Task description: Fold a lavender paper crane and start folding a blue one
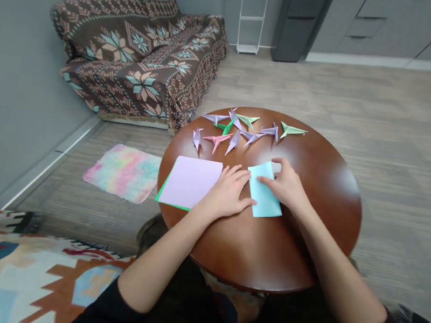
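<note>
A light blue sheet of paper, folded into a narrow rectangle, lies on the round brown table. My right hand grips its upper right edge, the thumb on top and the index finger curled at the far corner. To the left, my left hand rests with fingers stretched out, its thumb tip and fingertips touching the paper's left edge. Close beside that hand is a stack of square paper, lilac on top with green showing underneath.
Several folded paper birds in lilac, green and pink stand along the table's far left side. Beyond the table is a sofa under a patterned cover. A pastel fluffy mat lies on the floor, and grey cabinets line the back wall.
</note>
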A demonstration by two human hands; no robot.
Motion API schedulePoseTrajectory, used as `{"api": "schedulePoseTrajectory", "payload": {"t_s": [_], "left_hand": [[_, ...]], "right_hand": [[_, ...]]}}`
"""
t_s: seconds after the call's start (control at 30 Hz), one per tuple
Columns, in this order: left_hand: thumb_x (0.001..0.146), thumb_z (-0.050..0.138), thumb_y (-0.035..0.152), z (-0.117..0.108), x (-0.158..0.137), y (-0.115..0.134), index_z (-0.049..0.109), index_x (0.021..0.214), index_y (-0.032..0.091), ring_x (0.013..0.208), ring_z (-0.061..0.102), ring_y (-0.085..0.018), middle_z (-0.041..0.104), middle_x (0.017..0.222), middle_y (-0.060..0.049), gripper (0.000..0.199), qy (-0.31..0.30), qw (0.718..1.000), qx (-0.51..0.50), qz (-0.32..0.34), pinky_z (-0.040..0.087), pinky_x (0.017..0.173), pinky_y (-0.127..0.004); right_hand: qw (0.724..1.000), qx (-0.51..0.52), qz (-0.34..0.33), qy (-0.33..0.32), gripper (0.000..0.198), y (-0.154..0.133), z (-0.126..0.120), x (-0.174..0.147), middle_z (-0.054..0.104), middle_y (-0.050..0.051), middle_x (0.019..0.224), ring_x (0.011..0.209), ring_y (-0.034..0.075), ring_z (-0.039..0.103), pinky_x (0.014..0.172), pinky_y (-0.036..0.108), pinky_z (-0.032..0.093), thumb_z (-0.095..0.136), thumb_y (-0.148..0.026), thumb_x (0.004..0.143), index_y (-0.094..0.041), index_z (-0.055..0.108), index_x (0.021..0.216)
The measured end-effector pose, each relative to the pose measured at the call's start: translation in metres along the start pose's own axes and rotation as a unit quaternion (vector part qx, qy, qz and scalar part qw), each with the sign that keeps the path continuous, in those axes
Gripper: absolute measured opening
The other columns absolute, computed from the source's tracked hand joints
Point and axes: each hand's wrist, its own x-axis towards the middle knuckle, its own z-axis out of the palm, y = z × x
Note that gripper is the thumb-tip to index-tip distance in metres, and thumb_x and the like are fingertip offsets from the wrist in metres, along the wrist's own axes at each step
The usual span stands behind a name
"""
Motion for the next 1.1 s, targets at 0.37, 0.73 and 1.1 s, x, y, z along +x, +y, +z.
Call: {"api": "schedulePoseTrajectory", "payload": {"t_s": [0.37,0.73,1.1], "left_hand": [[0.092,0.072,0.051,-0.001,-0.002,0.002,0.061,0.147,0.019,0.156,0.037,-0.041,0.053,0.161,-0.014,0.064,-0.005,1.000,0.014,0.014,0.026,0.129,-0.066],[0.090,0.075,0.053,-0.001,-0.002,0.001,0.060,0.149,0.017,0.157,0.035,-0.042,0.051,0.162,-0.015,0.071,-0.010,1.000,0.009,0.016,0.024,0.130,-0.066],[0.087,0.076,0.052,-0.003,-0.002,0.004,0.060,0.147,0.018,0.157,0.036,-0.042,0.051,0.162,-0.015,0.071,-0.008,1.000,0.010,0.011,0.024,0.130,-0.067]], "right_hand": [[0.980,0.137,0.038,-0.141,0.091,0.019,-0.026,-0.046,0.069,-0.001,0.069,0.064,0.024,0.068,0.056,0.033,0.052,0.082,-0.041,0.076,-0.013,0.037,0.151],[0.976,0.150,0.040,-0.150,0.095,0.022,-0.026,-0.045,0.065,-0.004,0.065,0.058,0.018,0.060,0.053,0.029,0.044,0.086,-0.034,0.071,-0.011,0.038,0.149],[0.999,-0.037,-0.015,-0.037,0.087,0.017,-0.027,-0.053,0.078,0.011,0.096,0.094,0.038,0.073,0.081,0.050,0.055,0.082,-0.044,0.076,-0.020,0.045,0.151]]}}
